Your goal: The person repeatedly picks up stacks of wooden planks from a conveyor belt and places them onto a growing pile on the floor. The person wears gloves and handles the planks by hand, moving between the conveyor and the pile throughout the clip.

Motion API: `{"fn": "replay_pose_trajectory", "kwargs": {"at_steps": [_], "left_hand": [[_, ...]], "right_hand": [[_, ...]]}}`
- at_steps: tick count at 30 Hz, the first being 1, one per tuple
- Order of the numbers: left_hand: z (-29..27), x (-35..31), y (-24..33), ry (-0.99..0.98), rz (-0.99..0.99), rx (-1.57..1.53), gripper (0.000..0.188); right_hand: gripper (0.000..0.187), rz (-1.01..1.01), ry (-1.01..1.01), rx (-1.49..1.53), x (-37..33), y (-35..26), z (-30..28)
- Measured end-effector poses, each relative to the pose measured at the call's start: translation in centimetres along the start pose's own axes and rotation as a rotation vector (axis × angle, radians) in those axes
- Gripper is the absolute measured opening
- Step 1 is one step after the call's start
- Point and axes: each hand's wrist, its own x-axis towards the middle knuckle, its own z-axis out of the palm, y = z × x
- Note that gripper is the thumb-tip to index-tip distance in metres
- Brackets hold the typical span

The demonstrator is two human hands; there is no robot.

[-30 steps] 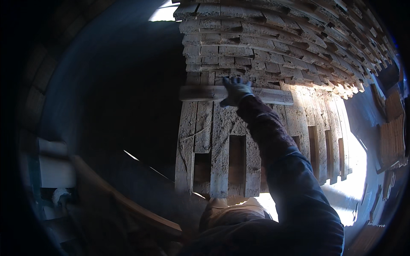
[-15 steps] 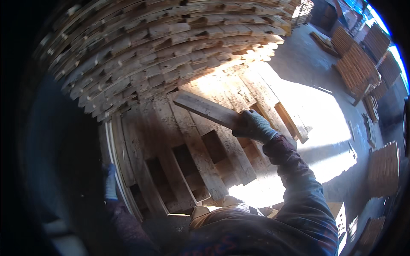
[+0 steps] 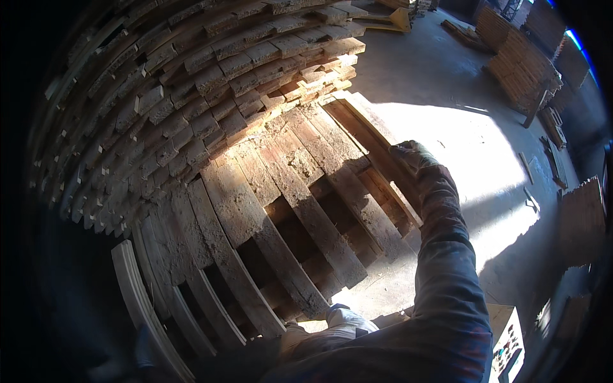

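Your right hand [image 3: 415,157], in a pale glove, is curled over the edge of a long brown wooden board [image 3: 363,131] on the right side of the weathered, slatted wooden platform [image 3: 313,217]. The board should prove stiff, rough and fairly light; grip it across both edges. Your left hand [image 3: 146,348] is too dim to tell its opening or hold, beside pale wooden strips [image 3: 131,274]. Ahead of both hands, the tall, rough-ended plank stack [image 3: 211,76] limits reach.

A slatted pallet [image 3: 308,214] lies before stacked boards [image 3: 191,96] and left of wooden bundles [image 3: 522,60].
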Motion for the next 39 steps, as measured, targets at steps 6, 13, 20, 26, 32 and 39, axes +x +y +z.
{"fn": "replay_pose_trajectory", "kwargs": {"at_steps": [6, 13, 20, 26, 32, 39], "left_hand": [[5.2, 0.5, -1.4, 0.035, 0.044, 0.06, 0.049], [8.4, 3.8, -3.5, 0.159, -0.012, 0.066, 0.058], [2.6, -0.6, -7.4, 0.299, 0.0, 0.088, 0.066], [11.9, -2.1, -0.7, 0.459, -0.082, 0.111, 0.077], [7.4, -1.8, -5.1, 0.322, 0.197, 0.136, 0.049], [0.4, -9.4, -11.1, 0.105, 0.492, 0.354, 0.027]], "right_hand": [[0.072, 0.199, -0.246, 0.149, 3.3, 2.0, -0.7], [0.076, 0.211, -0.377, 0.078, 1.1, 1.9, -3.9], [0.08, 0.087, -0.523, 0.071, -0.1, 1.2, 1.4], [0.083, 0.124, -0.434, 0.063, -6.1, 4.7, -1.8], [0.087, 0.066, -0.419, 0.012, -11.1, 4.8, -3.8], [0.091, -0.191, -0.581, 0.148, -16.9, 1.0, -2.9]]}}
